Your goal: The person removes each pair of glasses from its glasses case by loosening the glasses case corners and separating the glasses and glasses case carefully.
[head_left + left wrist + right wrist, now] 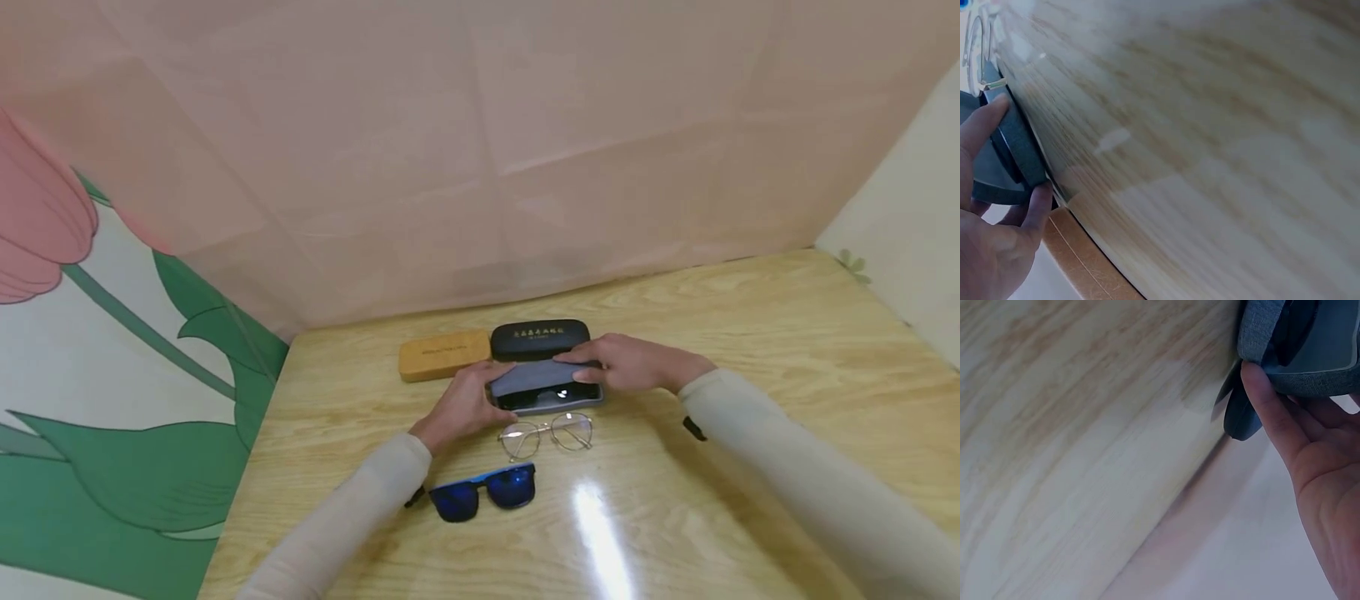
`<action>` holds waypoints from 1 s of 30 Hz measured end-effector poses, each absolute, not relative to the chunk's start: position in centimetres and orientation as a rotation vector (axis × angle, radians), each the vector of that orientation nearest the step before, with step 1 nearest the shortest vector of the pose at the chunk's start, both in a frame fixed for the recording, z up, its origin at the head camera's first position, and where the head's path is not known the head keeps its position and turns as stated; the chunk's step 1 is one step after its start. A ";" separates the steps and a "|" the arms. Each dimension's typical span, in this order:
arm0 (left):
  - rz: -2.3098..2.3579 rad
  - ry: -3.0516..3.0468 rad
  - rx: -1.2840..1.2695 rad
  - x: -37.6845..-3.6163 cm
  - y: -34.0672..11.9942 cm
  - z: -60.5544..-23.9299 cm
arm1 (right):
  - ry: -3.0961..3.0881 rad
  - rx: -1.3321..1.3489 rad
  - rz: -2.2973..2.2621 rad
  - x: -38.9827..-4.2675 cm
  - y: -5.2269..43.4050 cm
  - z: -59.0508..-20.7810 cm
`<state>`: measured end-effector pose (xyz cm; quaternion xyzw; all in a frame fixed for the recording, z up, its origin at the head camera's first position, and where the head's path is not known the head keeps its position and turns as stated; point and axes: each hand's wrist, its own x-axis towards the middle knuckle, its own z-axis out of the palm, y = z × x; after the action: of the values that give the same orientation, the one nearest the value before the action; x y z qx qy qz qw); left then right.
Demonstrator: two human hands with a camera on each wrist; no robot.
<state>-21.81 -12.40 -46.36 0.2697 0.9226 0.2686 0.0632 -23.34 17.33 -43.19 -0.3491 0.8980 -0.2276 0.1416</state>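
A grey-blue glasses case (536, 377) lies on the table with its lid partly raised. Dark sunglasses (534, 398) show inside it. My left hand (467, 400) grips the case's left end, thumb at the lower front and fingers on the lid side. At the other end, my right hand (637, 362) holds the lid between thumb and fingers. In the left wrist view, thumb and fingertip press the end of the case (1021, 134). The right wrist view has the thumb at the corner of the case (1335, 382); the other fingers are partly hidden behind it.
Just in front of the case lie thin-rimmed eyeglasses (572, 432). Blue-lensed sunglasses (512, 487) are nearer, beside the left sleeve. Behind stand an orange-tan case (442, 354) and a black case (540, 336) with gold lettering. A pink cloth (480, 167) hangs at the table's back edge.
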 end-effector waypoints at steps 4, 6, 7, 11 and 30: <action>0.817 2.807 0.748 -21.6 -12.5 -46.3 | 2.544 -0.938 -0.709 -23.6 17.2 -43.0; 0.835 2.827 0.688 -21.5 -12.5 -46.3 | 2.524 -0.879 -0.755 -23.7 17.2 -42.9; 0.849 2.837 0.656 -21.4 -12.5 -46.3 | 2.520 -0.850 -0.779 -23.8 17.2 -42.9; 0.924 2.849 0.561 -21.4 -12.4 -46.2 | 2.541 -0.752 -0.842 -23.9 17.2 -42.7; 0.934 2.823 0.597 -21.5 -11.8 -46.1 | 3.240 -1.295 -0.528 -20.4 15.2 -43.4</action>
<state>-21.51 -11.82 -46.13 0.1964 0.9295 0.3075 0.0543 -20.40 15.19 -43.42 -0.3600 0.9009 -0.1469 -0.1927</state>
